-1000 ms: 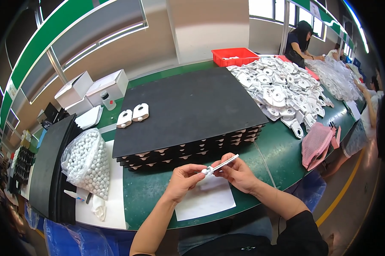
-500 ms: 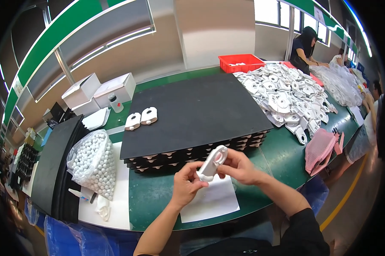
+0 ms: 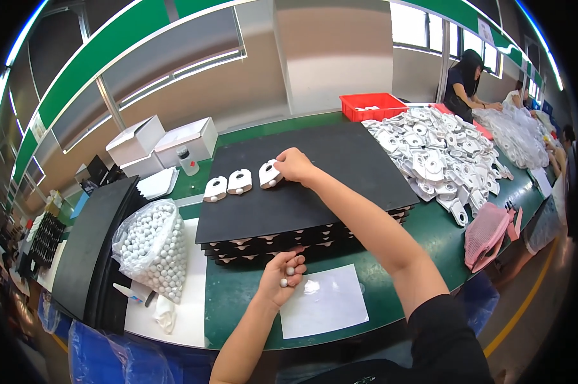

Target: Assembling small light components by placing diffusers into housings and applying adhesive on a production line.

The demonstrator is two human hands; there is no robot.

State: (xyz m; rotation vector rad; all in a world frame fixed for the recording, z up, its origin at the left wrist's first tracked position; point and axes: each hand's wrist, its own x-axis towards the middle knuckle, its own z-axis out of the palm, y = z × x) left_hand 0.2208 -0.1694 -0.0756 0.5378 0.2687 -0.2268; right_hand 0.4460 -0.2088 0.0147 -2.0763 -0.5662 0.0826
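My right hand (image 3: 295, 166) reaches across to the black foam board (image 3: 327, 185) and its fingers are closed on the edge of a white plastic part (image 3: 269, 176). This part has a round hole and a small ball at its near end, and it rests on the board. To its left, two similar white parts, one of them this white plastic piece (image 3: 240, 180), lie in a row. Near the front of the board stack, my left hand (image 3: 277, 276) is turned palm up with curled fingers, holding a few small white balls (image 3: 284, 282).
A clear bag of white balls (image 3: 154, 246) stands left, beside stacked black boards (image 3: 90, 243). A heap of white parts (image 3: 430, 153), a red bin (image 3: 372, 105) and a pink mesh bag (image 3: 487, 237) are on the right. White paper (image 3: 327, 307) lies in front. A person (image 3: 465, 83) works at the far right.
The white part held in both hands has gone to the board, beside the other two, with my right hand on it. My left hand has separated and now shows small balls.
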